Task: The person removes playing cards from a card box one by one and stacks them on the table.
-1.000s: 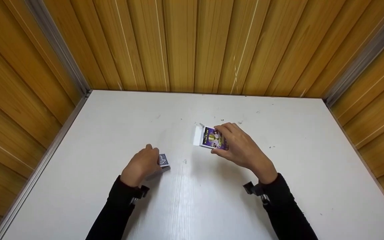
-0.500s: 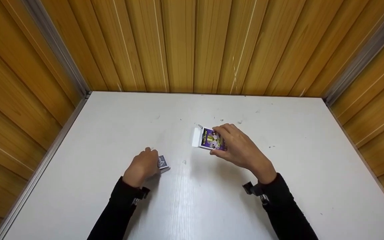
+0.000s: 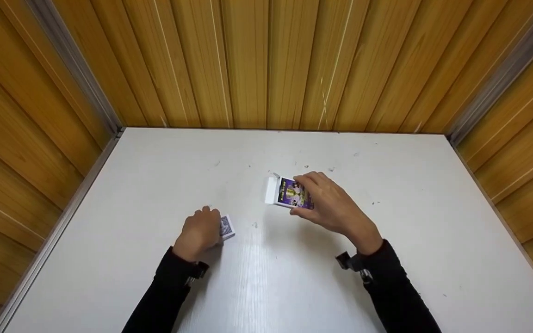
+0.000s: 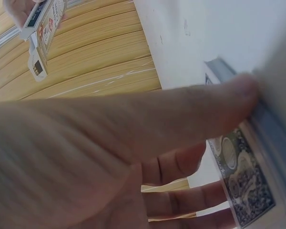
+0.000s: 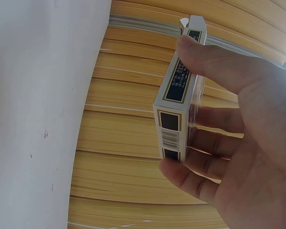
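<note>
My right hand [image 3: 329, 203] grips a purple card box [image 3: 288, 192] above the middle of the white table [image 3: 155, 175], its white flap open toward the left. In the right wrist view the thumb and fingers pinch the card box [image 5: 177, 109] by its edges. My left hand [image 3: 200, 230] holds a deck of blue-backed cards [image 3: 226, 227] low over the table, nearer to me. The left wrist view shows the thumb lying across the deck [image 4: 243, 183] with fingers curled under it, and the card box [image 4: 43, 26] far off at the top left.
Wooden slat walls [image 3: 257, 64] close the table in at the back and on both sides, with grey metal strips [image 3: 77, 69] in the corners. Small specks mark the tabletop behind the box.
The left hand has drawn the deck slightly up and in, so less of it shows. The right hand with the box has shifted a little to the left.
</note>
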Demonstrator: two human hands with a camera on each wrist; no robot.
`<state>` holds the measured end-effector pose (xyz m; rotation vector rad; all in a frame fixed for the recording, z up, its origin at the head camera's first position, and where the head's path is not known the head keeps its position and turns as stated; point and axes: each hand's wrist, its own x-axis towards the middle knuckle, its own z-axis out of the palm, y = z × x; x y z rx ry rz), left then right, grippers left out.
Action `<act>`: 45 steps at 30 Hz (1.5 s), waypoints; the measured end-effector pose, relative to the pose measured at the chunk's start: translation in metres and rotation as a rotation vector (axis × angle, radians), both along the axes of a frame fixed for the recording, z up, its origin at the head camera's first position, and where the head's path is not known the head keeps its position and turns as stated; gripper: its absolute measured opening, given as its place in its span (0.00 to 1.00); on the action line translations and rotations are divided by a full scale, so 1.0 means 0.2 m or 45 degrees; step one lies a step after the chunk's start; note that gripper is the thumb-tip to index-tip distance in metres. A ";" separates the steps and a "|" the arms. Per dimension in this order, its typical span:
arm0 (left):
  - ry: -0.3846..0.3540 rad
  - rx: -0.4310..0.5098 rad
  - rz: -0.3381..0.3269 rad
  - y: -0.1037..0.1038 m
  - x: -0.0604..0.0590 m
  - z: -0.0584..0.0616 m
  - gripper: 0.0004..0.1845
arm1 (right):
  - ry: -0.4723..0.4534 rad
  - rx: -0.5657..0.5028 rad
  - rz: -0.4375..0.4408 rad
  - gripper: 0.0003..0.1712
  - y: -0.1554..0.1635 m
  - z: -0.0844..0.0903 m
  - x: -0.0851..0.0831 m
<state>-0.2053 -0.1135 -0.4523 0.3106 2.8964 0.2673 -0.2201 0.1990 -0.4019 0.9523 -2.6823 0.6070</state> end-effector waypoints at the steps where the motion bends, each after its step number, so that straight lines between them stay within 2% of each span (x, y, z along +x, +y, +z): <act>1: 0.008 -0.004 0.002 0.00 0.00 0.00 0.22 | -0.001 0.001 -0.001 0.39 0.00 0.00 0.00; 7: 0.034 -0.055 0.011 0.01 0.01 0.00 0.22 | -0.023 0.005 -0.003 0.39 -0.01 0.00 0.00; 11: 0.030 -0.073 0.015 0.02 0.02 0.00 0.17 | -0.030 0.008 0.005 0.39 -0.02 0.01 -0.01; 17: 0.005 -0.030 0.046 0.01 0.02 0.01 0.18 | -0.030 0.021 0.033 0.39 -0.04 0.01 -0.02; 21: 0.005 0.003 0.036 0.01 0.03 0.01 0.17 | -0.022 0.027 0.045 0.39 -0.04 0.01 -0.02; 28: 0.000 0.011 0.047 -0.01 0.03 0.04 0.28 | -0.022 0.014 0.056 0.39 -0.05 0.01 -0.02; 31: 0.116 0.059 0.054 -0.01 0.02 0.08 0.25 | -0.029 0.002 0.064 0.39 -0.06 0.00 -0.01; 34: 0.359 0.212 0.021 0.01 0.02 0.12 0.17 | -0.033 -0.007 0.073 0.38 -0.06 -0.01 -0.01; 37: 0.632 0.419 -0.079 0.06 0.04 0.15 0.12 | -0.038 -0.006 0.079 0.38 -0.07 -0.02 0.00; 39: 0.756 0.543 -0.160 0.10 0.05 0.17 0.10 | -0.037 -0.002 0.078 0.37 -0.08 -0.03 0.01; 42: 0.830 0.682 -0.249 0.15 0.06 0.19 0.09 | -0.020 -0.002 0.086 0.38 -0.10 -0.03 0.02; 45: 0.767 0.791 -0.269 0.19 0.08 0.21 0.09 | 0.011 0.001 0.106 0.39 -0.12 -0.04 0.04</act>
